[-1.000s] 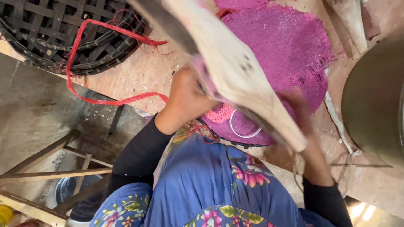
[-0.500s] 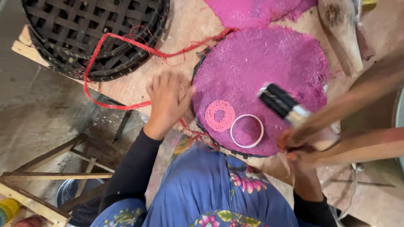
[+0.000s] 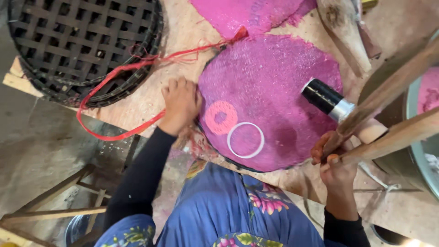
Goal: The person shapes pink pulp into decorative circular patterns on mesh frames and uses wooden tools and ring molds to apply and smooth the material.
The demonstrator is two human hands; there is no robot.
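Where the head view looks straight down, the round pink sheet [image 3: 270, 98] fills the middle of the frame, lying flat on the wooden table [image 3: 183, 32] and spreading from its left rim near centre-left to its right rim below the tool.

The left hand [image 3: 182, 103] sits at centre-left, palm down, its fingers spread and pressed flat at the sheet's left rim; it grips nothing. A pink cut-out ring [image 3: 221, 117] and a white hoop [image 3: 245, 140] lie on the sheet just right of that hand, the hoop lower and a little further right.

The right hand [image 3: 336, 158] is at lower right, just off the sheet's lower right rim, its fingers clenched round two long wooden sticks [image 3: 393, 137]. Their long axis runs from the fist up and to the right, out of frame. Just above the fist, over the sheet's right part, is a black-and-silver cylindrical tool [image 3: 327, 99], slanting from upper left to lower right; whether the hand grips it too I cannot tell.

So the sheet lies to the right of the left fingers and up-left of the right fist; the left hand is the one in contact.

A black woven tray [image 3: 82, 41] sits in the upper left, with a red cord [image 3: 114, 82] looping from it toward the sheet's top. A second pink sheet [image 3: 247, 13] lies at the top edge, and a metal drum [image 3: 425, 155] stands at far right.
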